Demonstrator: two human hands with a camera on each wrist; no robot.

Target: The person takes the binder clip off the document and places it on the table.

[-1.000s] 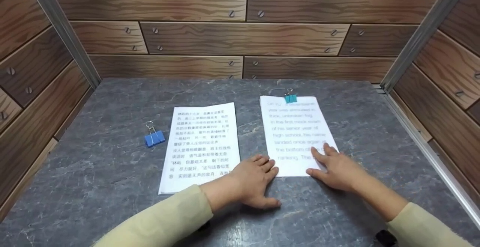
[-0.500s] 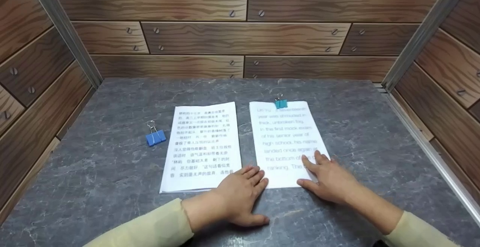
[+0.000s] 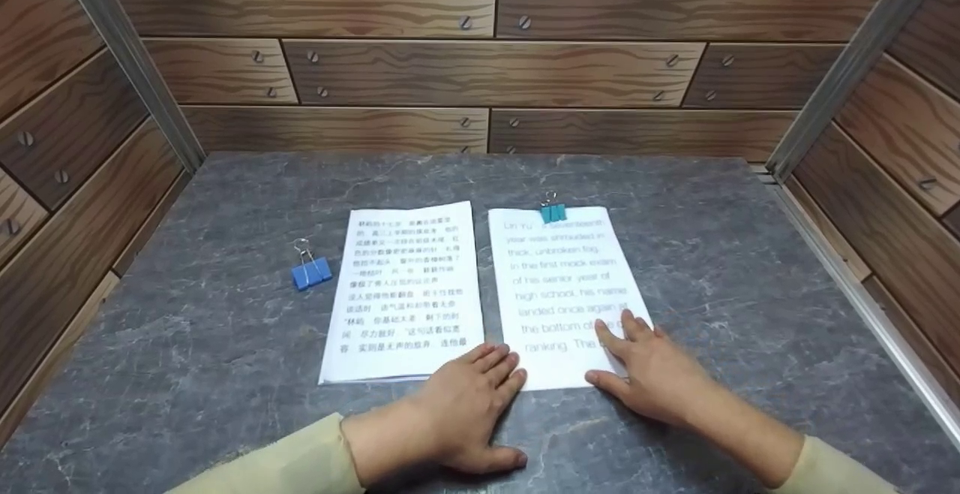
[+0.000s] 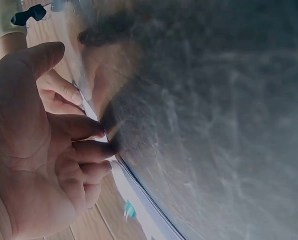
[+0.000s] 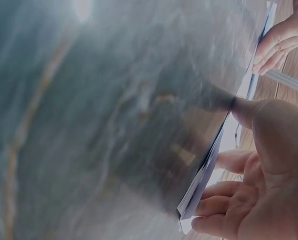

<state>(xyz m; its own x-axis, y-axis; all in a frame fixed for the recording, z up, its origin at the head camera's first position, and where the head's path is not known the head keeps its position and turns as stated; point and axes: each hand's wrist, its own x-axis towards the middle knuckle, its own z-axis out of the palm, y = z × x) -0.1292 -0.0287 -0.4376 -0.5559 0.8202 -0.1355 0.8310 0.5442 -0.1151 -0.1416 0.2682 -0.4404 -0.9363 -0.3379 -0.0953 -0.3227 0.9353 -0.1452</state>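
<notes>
A stack of English-printed paper [image 3: 562, 284] lies on the grey marbled table, a teal binder clip [image 3: 553, 212] on its far edge. My left hand [image 3: 472, 408] lies palm down at its near left corner, fingertips touching that corner and thumb spread to the right. My right hand [image 3: 660, 370] rests on its lower right side, fingers fairly straight on the edge, covering some print. In the wrist views, the fingertips of my left hand [image 4: 44, 165] and right hand [image 5: 273, 185] meet the paper's edge. Neither hand curls round anything.
Left of the English stack lies a stack of Chinese-printed paper [image 3: 405, 291]. A blue binder clip [image 3: 311, 273] sits on the table [image 3: 187, 344] to its left. Wood-patterned walls [image 3: 420, 70] with metal corner posts [image 3: 127, 51] enclose the back and sides.
The clipped English stack has slid left and toward me, closer to the Chinese stack, with both hands moving along with it. The Chinese stack and blue clip have stayed put.
</notes>
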